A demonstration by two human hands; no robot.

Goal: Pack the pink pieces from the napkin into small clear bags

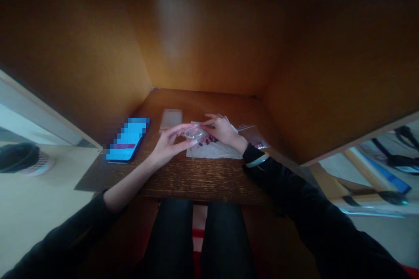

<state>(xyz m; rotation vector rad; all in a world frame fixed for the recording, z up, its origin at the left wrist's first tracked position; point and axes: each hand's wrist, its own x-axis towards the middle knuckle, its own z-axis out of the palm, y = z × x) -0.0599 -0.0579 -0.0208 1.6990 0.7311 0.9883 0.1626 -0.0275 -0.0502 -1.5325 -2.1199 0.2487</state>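
My left hand (170, 144) grips a small clear round container (194, 132) between thumb and fingers, tilted towards the right. At the container's right side is my right hand (224, 130), its thumb and forefinger drawn together at the rim. Whatever sits between those fingertips is too small and blurred to name. Dark red beads (207, 140) lie in a loose group below the right hand, on a white sheet (216, 151) that looks like thin paper or plastic. A clear plastic bag (251, 134) with a few dark red beads in it lies right of the right wrist.
A phone (127, 141) with a lit, pixelated screen lies at the left of the brown wooden desk (203, 181). A pale flat rectangular case (171, 118) rests behind the left hand. Wooden panels enclose the desk on the left, back and right. A basket (39, 163) stands on the floor at left.
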